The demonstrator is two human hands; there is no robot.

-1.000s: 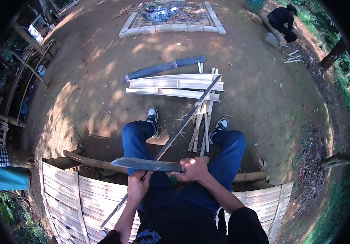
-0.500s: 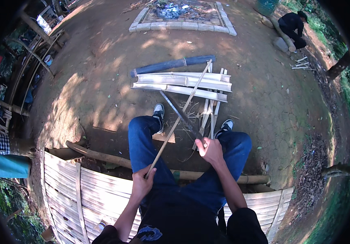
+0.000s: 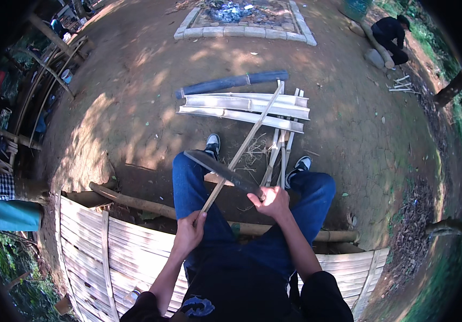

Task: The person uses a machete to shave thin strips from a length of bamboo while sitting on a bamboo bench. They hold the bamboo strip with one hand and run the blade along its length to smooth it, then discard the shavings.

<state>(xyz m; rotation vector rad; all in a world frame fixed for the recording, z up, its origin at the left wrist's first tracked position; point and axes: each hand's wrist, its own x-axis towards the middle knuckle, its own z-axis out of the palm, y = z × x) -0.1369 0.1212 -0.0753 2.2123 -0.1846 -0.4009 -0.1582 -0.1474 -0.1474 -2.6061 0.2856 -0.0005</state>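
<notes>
A long bamboo strip [image 3: 241,150], slanting toward one o'clock over the knees, is gripped by the left hand [image 3: 189,234]. A machete [image 3: 221,170] is clenched in the right hand [image 3: 271,203], its blade crossing the strip; a slip could likely cut the thigh below.

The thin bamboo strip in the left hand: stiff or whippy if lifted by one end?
Probably springy: the bamboo strip is long and narrow, gripped only at its near end by the left hand. Likely light, since it is a thin split. It lies straight now, so not floppy.
</notes>
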